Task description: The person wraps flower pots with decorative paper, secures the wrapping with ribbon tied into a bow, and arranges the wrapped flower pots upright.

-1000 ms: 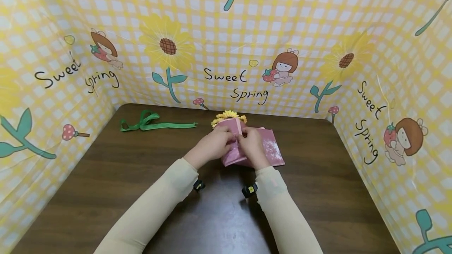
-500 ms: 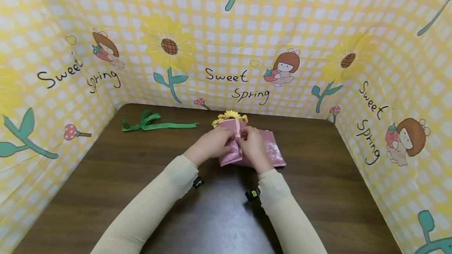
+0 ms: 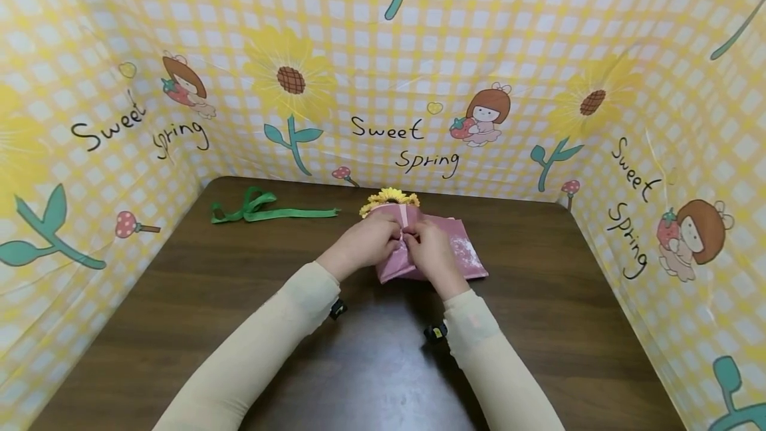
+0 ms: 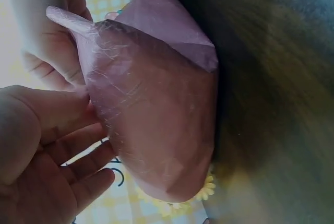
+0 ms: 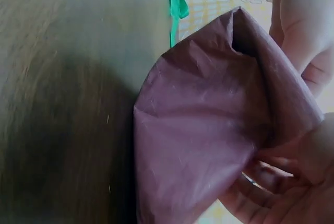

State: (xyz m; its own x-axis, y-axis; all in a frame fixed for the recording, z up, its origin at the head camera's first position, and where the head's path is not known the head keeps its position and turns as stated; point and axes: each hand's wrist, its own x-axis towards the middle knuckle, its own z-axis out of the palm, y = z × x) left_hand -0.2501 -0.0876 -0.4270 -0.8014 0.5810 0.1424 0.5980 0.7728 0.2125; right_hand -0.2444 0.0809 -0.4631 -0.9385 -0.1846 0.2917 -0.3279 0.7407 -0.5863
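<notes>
In the head view, a sheet of pink wrapping paper (image 3: 391, 263) is folded around a bunch of yellow flowers (image 3: 391, 195), whose heads show above its far edge. My left hand (image 3: 370, 239) pinches the paper from the left, thumb against fingers. From the right, my right hand (image 3: 432, 253) pinches the folded edge close beside the left fingertips. The left wrist view shows the paper bulging as a crumpled roll (image 4: 156, 114) beside the left thumb. A hollow fold of the paper (image 5: 203, 109) appears in the right wrist view. The flower stems are hidden.
A green ribbon (image 3: 269, 210) with a loop lies at the back left of the brown wooden table (image 3: 197, 298). A yellow checked cloth (image 3: 383, 72) stands around the back and sides. A white-speckled paper flap (image 3: 469, 251) spreads to the right.
Both hands stay at the paper. The right fingertips shift a little along the folded edge, and the right wrist moves slightly to the right. The ribbon stays where it lies.
</notes>
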